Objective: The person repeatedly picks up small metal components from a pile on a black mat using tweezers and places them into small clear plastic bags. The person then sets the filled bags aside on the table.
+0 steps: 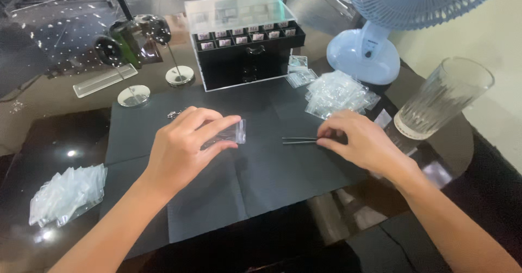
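Your bare forearms came in low over the black paper mat [261,180] on the dark glass table [54,137]. Your left hand [182,145] had its fingers pinched on a small clear plastic zip bag [231,134], holding it just above the mat's middle. Your right hand [361,140] was closed on the end of slim black tweezers [299,140], lying flat on the mat, tips pointing toward the bag, a short gap between. Loose clear bags [337,92] sat heaped beyond your right hand.
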